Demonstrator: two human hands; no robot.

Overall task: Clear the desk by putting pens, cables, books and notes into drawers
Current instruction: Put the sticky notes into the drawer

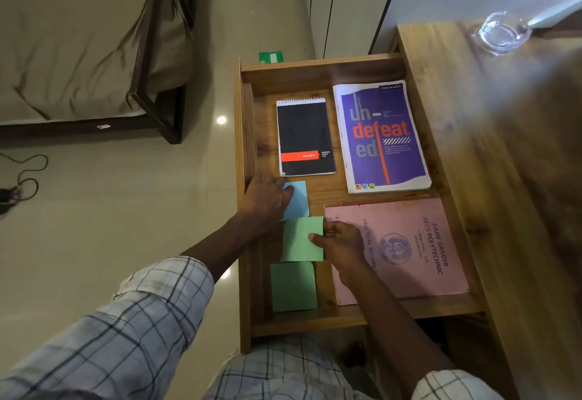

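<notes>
In the open drawer the blue note, upper green note and lower green note lie in one line, long sides toward the notepad. The left hand rests flat on the blue note. The right hand pinches the upper green note's edge, beside the pink book.

Glossy beige floor fills the left of the frame, a light spot glinting mid-frame — a dark-framed bed upper left, pale wall panels top centre, a black cable at the left edge.
</notes>
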